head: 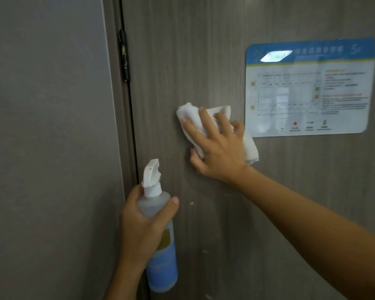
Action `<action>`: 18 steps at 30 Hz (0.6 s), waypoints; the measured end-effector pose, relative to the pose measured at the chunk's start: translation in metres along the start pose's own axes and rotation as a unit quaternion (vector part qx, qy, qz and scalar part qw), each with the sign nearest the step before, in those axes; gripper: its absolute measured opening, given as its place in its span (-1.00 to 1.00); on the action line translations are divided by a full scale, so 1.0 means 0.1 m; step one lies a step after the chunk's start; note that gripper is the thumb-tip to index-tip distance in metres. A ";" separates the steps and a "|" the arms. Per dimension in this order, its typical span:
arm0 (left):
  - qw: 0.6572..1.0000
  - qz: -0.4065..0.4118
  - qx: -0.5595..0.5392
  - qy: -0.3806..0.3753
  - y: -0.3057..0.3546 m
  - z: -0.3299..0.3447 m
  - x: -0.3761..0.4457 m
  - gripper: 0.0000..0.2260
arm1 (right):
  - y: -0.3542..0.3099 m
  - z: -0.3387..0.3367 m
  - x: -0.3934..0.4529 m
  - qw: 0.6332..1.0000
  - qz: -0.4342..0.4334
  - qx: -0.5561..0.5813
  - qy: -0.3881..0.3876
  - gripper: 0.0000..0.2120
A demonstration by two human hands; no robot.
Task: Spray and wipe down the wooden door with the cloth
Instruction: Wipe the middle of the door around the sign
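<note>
Wall [48,137] in plain grey fills the left side, ending at the dark frame and a black hinge [123,55] on the door's left edge. Beside that edge, low down, the left hand [143,226] grips a spray bottle [158,239] upright, fingers and thumb curled round its clear neck, white nozzle on top, blue label below. Further right, the right hand [219,148] presses a white cloth [204,118] against the wooden door [204,50], fingers spread over it, thumb tucked under its lower edge. Rightmost, a laminated notice [310,87] with a blue header is stuck to the door, the cloth's right corner overlapping its lower left corner.
</note>
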State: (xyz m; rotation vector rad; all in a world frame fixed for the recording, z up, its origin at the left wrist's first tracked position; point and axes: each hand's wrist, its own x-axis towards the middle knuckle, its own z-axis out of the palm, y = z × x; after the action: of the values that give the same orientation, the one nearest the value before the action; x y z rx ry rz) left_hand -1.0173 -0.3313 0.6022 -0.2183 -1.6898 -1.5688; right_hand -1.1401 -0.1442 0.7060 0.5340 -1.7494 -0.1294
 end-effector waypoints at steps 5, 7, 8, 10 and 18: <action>1.000 0.012 -0.001 -0.011 -0.05 -0.03 -0.01 -0.59 | 0.23 0.08 -0.59 0.985 -0.165 -0.032 -0.048 -0.28; 1.000 0.015 -0.010 -0.014 -0.07 0.00 -0.03 -0.62 | 0.33 0.04 -0.63 0.988 -0.141 -0.018 -0.056 -0.29; 1.000 0.015 -0.017 -0.017 -0.08 0.03 -0.05 -0.63 | 0.36 0.00 -0.63 0.993 -0.104 0.004 -0.047 -0.30; 0.999 0.011 -0.024 -0.021 -0.11 0.13 -0.12 -0.67 | 0.42 -0.08 -0.67 0.998 -0.025 0.059 -0.003 -0.36; 0.996 -0.048 0.001 -0.077 -0.46 0.93 -0.82 -0.51 | 0.70 -0.02 -1.66 0.997 0.054 0.028 0.055 -0.32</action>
State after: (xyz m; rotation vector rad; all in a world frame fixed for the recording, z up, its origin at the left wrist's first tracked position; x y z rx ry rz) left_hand -1.0316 -0.2260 0.5233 -0.2662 -1.8459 -1.6568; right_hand -1.1327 -0.0123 0.5833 0.4773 -1.6742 0.0250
